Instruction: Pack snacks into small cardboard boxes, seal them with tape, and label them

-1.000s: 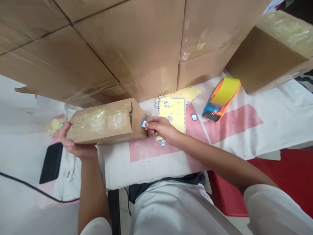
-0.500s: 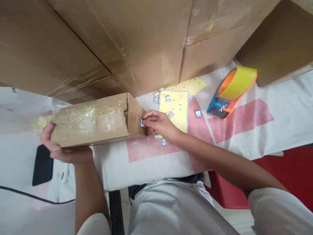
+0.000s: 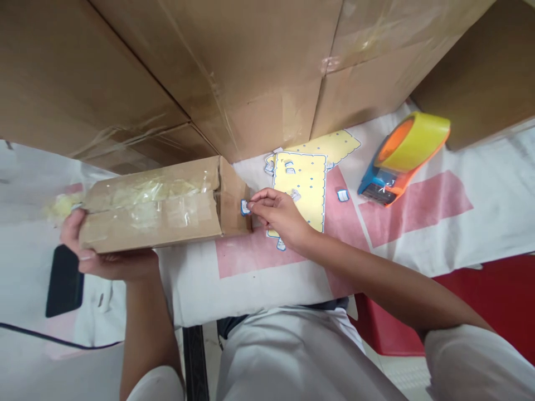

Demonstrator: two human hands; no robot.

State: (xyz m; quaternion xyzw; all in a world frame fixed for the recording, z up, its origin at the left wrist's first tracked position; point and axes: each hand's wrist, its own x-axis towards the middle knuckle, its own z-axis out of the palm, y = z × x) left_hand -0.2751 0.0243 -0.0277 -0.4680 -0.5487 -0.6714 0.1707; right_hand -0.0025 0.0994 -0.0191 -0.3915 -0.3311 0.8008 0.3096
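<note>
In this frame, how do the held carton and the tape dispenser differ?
The carton is plain brown; the tape dispenser is blue and orange with a yellow roll. The carton is larger than the tape dispenser. The left hand grips the carton; the tape dispenser sits untouched.

The left hand (image 3: 106, 264) and its end of the cardboard box (image 3: 165, 209) now show farther left, the hand overlapping the phone's (image 3: 64, 284) upper corner. The tape dispenser (image 3: 403, 159) looks bigger and farther right; the right-hand carton's (image 3: 480, 78) taped top has mostly left view.
</note>
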